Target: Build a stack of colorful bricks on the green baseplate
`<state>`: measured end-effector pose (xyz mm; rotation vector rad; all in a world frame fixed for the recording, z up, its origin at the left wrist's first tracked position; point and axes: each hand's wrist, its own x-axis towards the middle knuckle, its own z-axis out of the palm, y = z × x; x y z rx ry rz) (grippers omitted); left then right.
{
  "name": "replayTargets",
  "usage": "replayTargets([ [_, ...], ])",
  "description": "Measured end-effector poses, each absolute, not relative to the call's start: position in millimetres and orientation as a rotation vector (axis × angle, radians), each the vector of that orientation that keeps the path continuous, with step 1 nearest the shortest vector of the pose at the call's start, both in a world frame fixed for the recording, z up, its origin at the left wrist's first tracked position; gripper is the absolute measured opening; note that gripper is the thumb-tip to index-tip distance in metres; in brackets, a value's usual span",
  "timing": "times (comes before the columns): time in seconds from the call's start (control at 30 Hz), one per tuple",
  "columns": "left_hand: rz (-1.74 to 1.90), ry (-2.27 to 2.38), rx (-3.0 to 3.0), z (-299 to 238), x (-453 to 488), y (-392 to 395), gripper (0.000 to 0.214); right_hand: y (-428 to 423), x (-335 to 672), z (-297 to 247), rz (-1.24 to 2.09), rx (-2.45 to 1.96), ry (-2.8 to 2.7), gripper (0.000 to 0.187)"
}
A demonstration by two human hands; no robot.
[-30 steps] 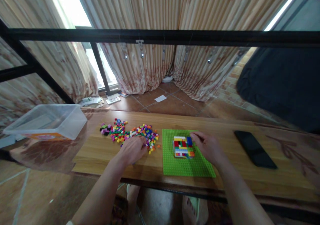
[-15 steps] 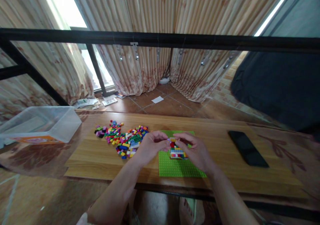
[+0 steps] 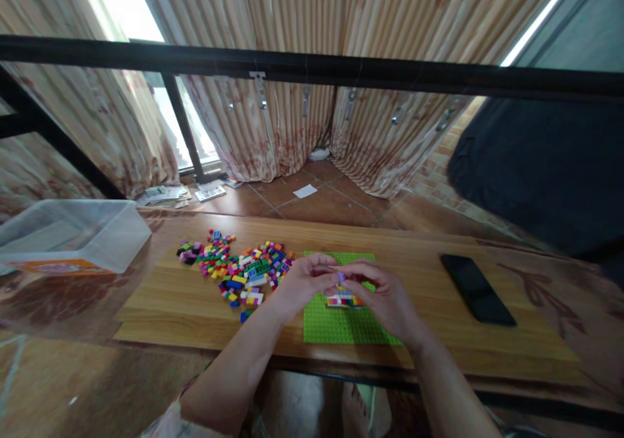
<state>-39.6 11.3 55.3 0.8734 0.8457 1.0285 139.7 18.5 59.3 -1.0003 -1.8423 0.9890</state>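
Observation:
A small purple toy brick (image 3: 340, 276) sits between my fingertips, above a low structure of multicoloured toy bricks (image 3: 342, 301). My left hand (image 3: 308, 283) pinches the purple brick from the left, fingers closed. From the other side, my right hand (image 3: 383, 292) has its thumb and fingers closed on it too. Under both hands lies a green studded baseplate (image 3: 331, 327) that carries the structure. My fingers hide much of the structure's upper part.
Loose coloured bricks (image 3: 234, 266) are heaped on the wooden table (image 3: 185, 318) left of the baseplate. A black phone (image 3: 478, 290) lies at the right. Far left stands a clear plastic bin (image 3: 114, 230). A dark metal rail (image 3: 292, 67) crosses beyond the table.
My hands have come together over the structure, and the purple brick now shows plainly between both sets of fingertips. The camera view has shifted slightly.

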Motion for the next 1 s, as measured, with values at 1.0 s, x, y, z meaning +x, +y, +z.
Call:
replayTargets([
  [1.0, 0.918, 1.443, 1.539, 32.3, -47.7, 16.2, 0.019, 50.2, 149.7, 25.6, 0.428, -1.504, -2.136, 0.022],
])
